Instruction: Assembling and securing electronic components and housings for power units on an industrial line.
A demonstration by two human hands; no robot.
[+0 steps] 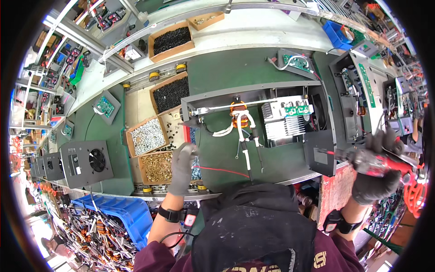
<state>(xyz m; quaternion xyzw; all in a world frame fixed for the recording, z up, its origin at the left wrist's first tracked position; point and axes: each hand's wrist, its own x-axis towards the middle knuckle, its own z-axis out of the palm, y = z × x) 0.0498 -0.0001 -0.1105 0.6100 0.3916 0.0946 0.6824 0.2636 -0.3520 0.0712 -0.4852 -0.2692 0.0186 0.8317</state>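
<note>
My left hand (180, 171), in a grey glove, is over the right side of the screw trays with its fingers pressed together; whatever may be between the fingertips is too small to make out. Under its fingers is a tray of bluish screws (195, 168). My right hand (372, 189), also gloved, grips a red and grey power screwdriver (378, 166), its bit pointing left. That bit is by the dark end plate of an open metal case (253, 87). Inside the case are a copper coil (239, 119) with white-sleeved leads and a finned heatsink (284, 130).
Cardboard trays hold black screws (171, 94), silver screws (147, 136) and brass-coloured parts (156, 167). Several finished-looking cases with fans (88, 162) line the green belt at left. A blue crate (131, 216) of coils stands lower left. An orange coiled hose (413, 195) hangs at right.
</note>
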